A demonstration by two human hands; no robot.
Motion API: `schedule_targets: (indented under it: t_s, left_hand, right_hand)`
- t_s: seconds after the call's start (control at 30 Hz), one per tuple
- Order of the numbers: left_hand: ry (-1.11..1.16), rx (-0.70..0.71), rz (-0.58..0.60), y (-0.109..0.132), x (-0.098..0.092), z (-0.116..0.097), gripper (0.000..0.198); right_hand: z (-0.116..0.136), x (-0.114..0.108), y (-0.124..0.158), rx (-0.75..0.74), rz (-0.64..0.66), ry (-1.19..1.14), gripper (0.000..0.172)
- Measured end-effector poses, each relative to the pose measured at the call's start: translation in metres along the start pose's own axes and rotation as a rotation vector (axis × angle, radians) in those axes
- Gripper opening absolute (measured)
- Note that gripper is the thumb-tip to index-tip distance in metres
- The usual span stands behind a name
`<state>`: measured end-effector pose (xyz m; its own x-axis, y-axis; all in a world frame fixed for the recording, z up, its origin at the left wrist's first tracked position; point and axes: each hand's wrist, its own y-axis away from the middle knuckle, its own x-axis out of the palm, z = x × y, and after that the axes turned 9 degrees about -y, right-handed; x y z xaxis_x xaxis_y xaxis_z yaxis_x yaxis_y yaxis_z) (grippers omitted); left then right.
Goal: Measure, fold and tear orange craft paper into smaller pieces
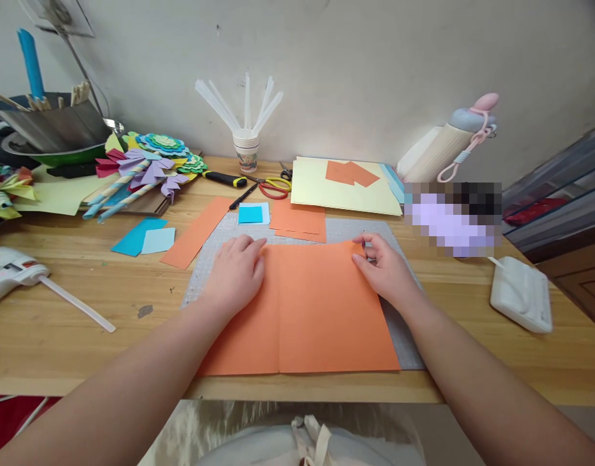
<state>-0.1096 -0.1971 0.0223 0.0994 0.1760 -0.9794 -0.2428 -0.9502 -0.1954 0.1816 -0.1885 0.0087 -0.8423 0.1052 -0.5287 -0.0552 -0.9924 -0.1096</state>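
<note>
A large sheet of orange paper (334,310) with a vertical crease lies over a grey cutting mat (404,340). My left hand (237,272) rests on the sheet's upper left part, palm down, with its fingers lying over the paper. At the upper right corner my right hand (382,268) pinches the paper's edge between thumb and fingers. Just beyond the sheet are smaller orange pieces (300,223) and a blue paper square (250,214). An orange strip (195,236) lies to the left of the mat.
A glue gun (16,275) lies at the left, near blue paper pieces (137,236). Behind are paper flowers (154,158), a cutter knife (224,179), scissors (274,188), a paper cup (246,152) of white sticks and yellow sheets (346,197). A white device (520,294) stands right.
</note>
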Motion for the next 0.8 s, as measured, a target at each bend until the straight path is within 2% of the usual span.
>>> schedule_targets:
  t_s: [0.13, 0.37, 0.5, 0.57, 0.6, 0.73, 0.8]
  left_hand:
    - [0.042, -0.028, -0.098, 0.002, -0.015, 0.004, 0.041]
    - [0.069, 0.034, -0.112, 0.006, -0.017, 0.003, 0.037]
    - [0.052, 0.006, -0.264, 0.010, -0.026, 0.001, 0.036]
    - [0.009, 0.021, -0.294, 0.011, -0.028, -0.002, 0.037]
    - [-0.020, 0.030, -0.253, 0.011, -0.027, -0.003, 0.038]
    - [-0.083, 0.089, 0.075, 0.010, -0.015, -0.006, 0.046]
    - [-0.079, 0.117, 0.154, 0.009, -0.008, -0.005, 0.048]
  right_hand:
    - [0.000, 0.004, -0.002, -0.036, -0.088, -0.088, 0.032]
    - [0.003, 0.003, -0.004, -0.084, -0.130, -0.160, 0.028]
    - [0.006, 0.000, 0.000, -0.195, -0.199, -0.208, 0.028]
    - [0.005, 0.002, -0.001, -0.170, -0.200, -0.150, 0.029]
    - [0.003, 0.003, -0.003, -0.140, -0.183, -0.112, 0.029]
    - [-0.004, 0.007, -0.011, -0.060, -0.097, -0.037, 0.032]
    - [-0.006, 0.007, -0.012, -0.028, -0.072, -0.024, 0.035]
